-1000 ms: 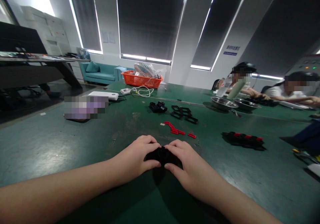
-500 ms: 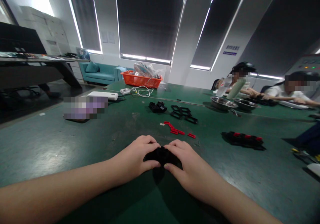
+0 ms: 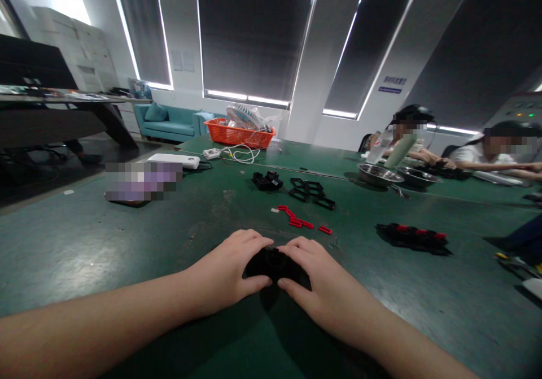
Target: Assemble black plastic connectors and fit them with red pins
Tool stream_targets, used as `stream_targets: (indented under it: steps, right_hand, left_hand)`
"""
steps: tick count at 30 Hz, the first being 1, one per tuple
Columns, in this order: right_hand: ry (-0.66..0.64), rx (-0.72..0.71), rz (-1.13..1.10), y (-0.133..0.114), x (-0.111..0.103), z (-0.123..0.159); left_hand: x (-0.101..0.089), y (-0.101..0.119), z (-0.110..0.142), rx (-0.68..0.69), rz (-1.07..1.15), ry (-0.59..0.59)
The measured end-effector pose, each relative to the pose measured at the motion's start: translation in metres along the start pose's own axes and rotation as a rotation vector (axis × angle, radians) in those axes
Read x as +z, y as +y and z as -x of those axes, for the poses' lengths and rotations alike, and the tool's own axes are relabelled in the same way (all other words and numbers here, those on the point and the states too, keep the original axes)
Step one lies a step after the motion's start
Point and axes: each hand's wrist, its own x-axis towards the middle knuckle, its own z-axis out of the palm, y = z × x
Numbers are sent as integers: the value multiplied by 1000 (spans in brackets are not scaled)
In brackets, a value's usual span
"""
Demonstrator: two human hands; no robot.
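Observation:
Between my two hands is a black plastic part [image 3: 274,264], low over the green table; its ends are hidden by my fingers. My left hand [image 3: 237,263] grips its left end, thumb in front and fingers behind. My right hand [image 3: 313,269] holds the right end in the same way. Beyond the hands lie several small red rectangular frames [image 3: 295,222]. Farther back are several black rectangular frames [image 3: 314,190] and a small heap of black pieces [image 3: 267,181]. To the right rests a long black assembly with red inserts [image 3: 414,238].
On the left lie a blurred purple object [image 3: 141,184] and a white power bank [image 3: 174,161]. An orange basket [image 3: 240,134] holding a fan stands at the back, near a white cable [image 3: 245,154]. Metal bowls [image 3: 379,175] stand at right, with two people [image 3: 412,142] seated beyond.
Both hands stay in nearly the same place on the black plastic part, which looks slightly turned between the fingers. The loose pieces have not moved.

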Motion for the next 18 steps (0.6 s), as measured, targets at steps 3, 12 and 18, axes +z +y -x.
stream_targets:
  steps: [3, 12, 18]
  right_hand:
    - [0, -3, 5, 0, 0, 1]
    - [2, -12, 16, 1, 0, 1]
    - [7, -20, 25, 1, 1, 2]
  left_hand:
    - [0, 1, 0, 5, 2, 3]
    - [-1, 2, -1, -1, 8, 1]
    - [-2, 5, 2, -12, 29, -8]
